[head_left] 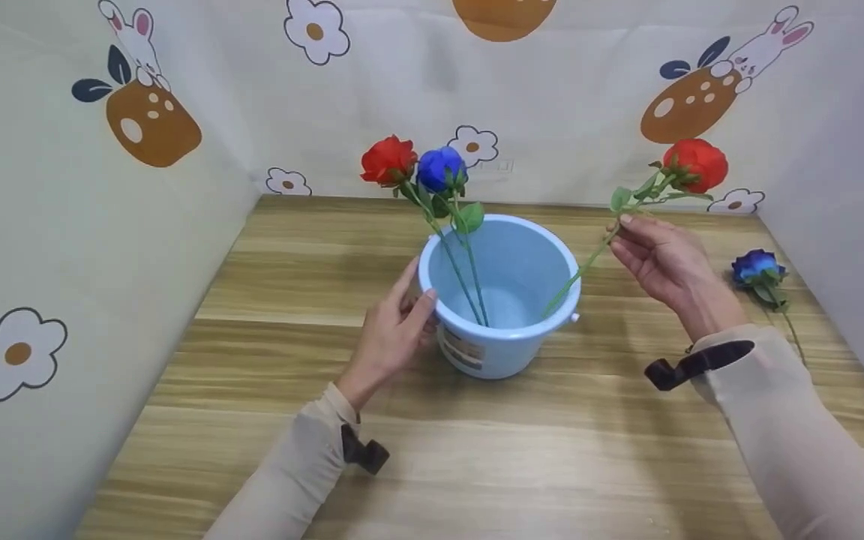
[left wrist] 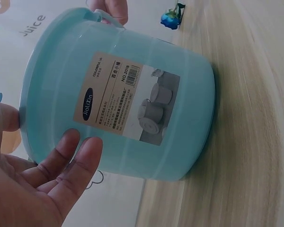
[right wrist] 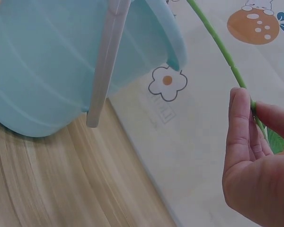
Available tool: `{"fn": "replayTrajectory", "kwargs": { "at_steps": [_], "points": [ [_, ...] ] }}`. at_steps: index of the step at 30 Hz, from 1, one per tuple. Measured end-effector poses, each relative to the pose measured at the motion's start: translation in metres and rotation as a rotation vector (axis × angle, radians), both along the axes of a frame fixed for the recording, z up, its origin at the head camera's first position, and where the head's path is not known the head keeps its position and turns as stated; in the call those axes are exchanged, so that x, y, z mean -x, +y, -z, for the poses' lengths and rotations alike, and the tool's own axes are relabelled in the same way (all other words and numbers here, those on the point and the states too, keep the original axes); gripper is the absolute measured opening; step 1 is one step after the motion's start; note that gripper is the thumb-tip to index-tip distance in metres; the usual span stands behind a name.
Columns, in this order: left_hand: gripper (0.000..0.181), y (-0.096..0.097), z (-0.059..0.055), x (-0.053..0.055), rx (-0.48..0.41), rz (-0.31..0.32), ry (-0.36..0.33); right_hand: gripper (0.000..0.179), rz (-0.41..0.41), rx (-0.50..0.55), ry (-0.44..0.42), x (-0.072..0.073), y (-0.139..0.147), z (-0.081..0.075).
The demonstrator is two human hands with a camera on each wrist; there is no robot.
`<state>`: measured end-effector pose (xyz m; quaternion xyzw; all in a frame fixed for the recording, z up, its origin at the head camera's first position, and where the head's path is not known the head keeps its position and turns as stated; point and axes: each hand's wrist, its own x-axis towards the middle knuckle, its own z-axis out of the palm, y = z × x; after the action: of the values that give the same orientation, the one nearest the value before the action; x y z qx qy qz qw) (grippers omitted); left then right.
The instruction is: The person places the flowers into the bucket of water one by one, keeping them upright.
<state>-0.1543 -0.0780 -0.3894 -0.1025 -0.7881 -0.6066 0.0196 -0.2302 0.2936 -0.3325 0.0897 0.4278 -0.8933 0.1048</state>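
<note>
A light blue plastic bucket (head_left: 503, 352) stands upright on the table, its label turned toward the left wrist view. My left hand (head_left: 393, 334) holds its left side, thumb at the rim and fingers against the outer wall (left wrist: 146, 161). Inside lean a red artificial rose (head_left: 388, 161) and a blue one (head_left: 442, 169), blooms above the rim. My right hand (head_left: 661, 259) pinches the green stem (right wrist: 222, 47) of another red rose (head_left: 694, 165) between thumb and fingers. That stem's lower end reaches over the right rim into the bucket, while its bloom points up and away.
A blue-purple rose (head_left: 758, 270) lies on the table at the right, beyond my right wrist. The bucket's pale handle (right wrist: 104, 66) hangs on its right side. Patterned cloth walls (head_left: 432, 82) close off the back and sides of the wooden table (head_left: 289, 300).
</note>
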Motion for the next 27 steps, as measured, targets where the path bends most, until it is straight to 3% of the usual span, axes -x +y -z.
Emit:
{"fn": "replayTrajectory", "kwargs": {
  "at_steps": [15,27],
  "points": [
    [0.064,-0.001,0.0,0.001,0.025,0.002,-0.018,0.004,-0.01,-0.183,0.06,0.005,-0.021,-0.01],
    [0.063,0.001,0.0,-0.001,0.012,-0.008,-0.001,0.013,-0.024,-0.31,0.114,0.007,-0.037,-0.015]
  ]
}}
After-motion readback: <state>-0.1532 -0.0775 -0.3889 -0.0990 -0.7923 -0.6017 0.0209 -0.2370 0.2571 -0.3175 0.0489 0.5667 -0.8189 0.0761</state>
